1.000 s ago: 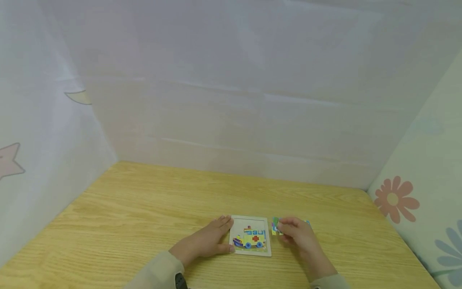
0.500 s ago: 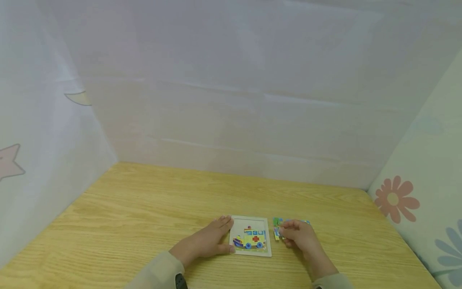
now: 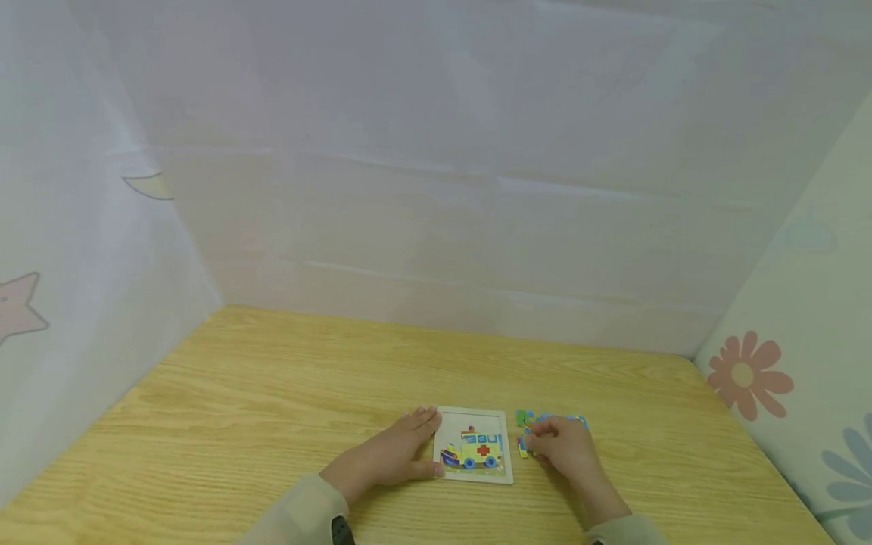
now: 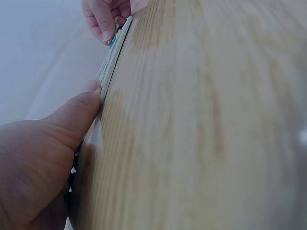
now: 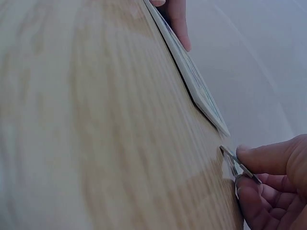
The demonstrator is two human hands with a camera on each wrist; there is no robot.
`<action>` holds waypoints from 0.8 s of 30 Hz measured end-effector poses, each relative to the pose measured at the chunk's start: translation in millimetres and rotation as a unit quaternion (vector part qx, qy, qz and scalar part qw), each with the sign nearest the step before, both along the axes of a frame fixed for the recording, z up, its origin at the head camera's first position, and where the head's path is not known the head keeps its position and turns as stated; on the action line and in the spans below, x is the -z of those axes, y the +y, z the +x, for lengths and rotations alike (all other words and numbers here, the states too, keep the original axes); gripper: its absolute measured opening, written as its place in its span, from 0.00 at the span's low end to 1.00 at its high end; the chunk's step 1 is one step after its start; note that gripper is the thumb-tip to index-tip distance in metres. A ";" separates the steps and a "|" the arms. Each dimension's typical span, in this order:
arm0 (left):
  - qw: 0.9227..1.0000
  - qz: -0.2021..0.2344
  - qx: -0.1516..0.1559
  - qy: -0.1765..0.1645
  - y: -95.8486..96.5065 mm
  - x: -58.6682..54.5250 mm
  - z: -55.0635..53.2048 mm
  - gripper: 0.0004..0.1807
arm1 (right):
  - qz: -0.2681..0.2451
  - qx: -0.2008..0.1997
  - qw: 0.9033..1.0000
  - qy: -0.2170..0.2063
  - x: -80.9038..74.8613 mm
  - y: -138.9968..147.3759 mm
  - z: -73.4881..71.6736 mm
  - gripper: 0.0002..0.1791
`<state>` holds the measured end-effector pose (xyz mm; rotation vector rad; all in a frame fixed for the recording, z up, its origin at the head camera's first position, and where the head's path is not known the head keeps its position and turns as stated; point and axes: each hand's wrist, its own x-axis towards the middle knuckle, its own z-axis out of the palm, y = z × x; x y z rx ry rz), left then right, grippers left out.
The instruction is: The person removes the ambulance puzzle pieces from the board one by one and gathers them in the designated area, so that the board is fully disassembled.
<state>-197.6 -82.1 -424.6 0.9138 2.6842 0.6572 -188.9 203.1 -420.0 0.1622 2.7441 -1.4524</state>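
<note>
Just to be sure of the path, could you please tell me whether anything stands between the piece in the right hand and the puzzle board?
Nothing visible does: only a narrow strip of table separates the piece in the right hand from the puzzle board. The left hand rests at the board's opposite edge.

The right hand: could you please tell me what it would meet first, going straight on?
Probably the right edge of the frame, ahead of the piece that the right hand pinches, though depth is unclear in the head view.
</note>
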 end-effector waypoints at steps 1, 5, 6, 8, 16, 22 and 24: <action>1.000 0.000 0.000 0.001 0.0 -0.1 0.0 0.46 | 0.015 -0.004 1.000 0.005 -0.6 -0.2 0.8 0.09; 1.000 -0.002 -0.001 0.001 -0.2 0.2 -0.2 0.46 | 0.061 -0.016 0.998 0.022 -2.8 -0.7 2.3 0.10; 1.000 -0.003 -0.002 0.002 -0.3 0.5 -0.3 0.46 | 0.070 -0.016 0.997 0.024 -3.1 -0.7 2.5 0.11; 1.000 -0.004 -0.002 0.003 -0.5 1.0 -0.6 0.46 | 0.087 -0.021 0.996 0.030 -3.1 -0.9 2.2 0.11; 1.000 -0.008 -0.002 0.004 -0.6 1.9 -1.3 0.46 | 0.115 -0.029 0.992 0.044 -4.6 -0.6 3.0 0.11; 1.000 -0.007 -0.003 0.000 -0.6 2.0 -1.7 0.46 | 0.124 -0.031 0.991 0.045 -4.0 -0.1 3.0 0.13; 1.000 -0.006 -0.002 -0.001 -0.5 2.2 -1.5 0.46 | 0.127 -0.032 0.990 0.046 -3.3 0.2 2.7 0.13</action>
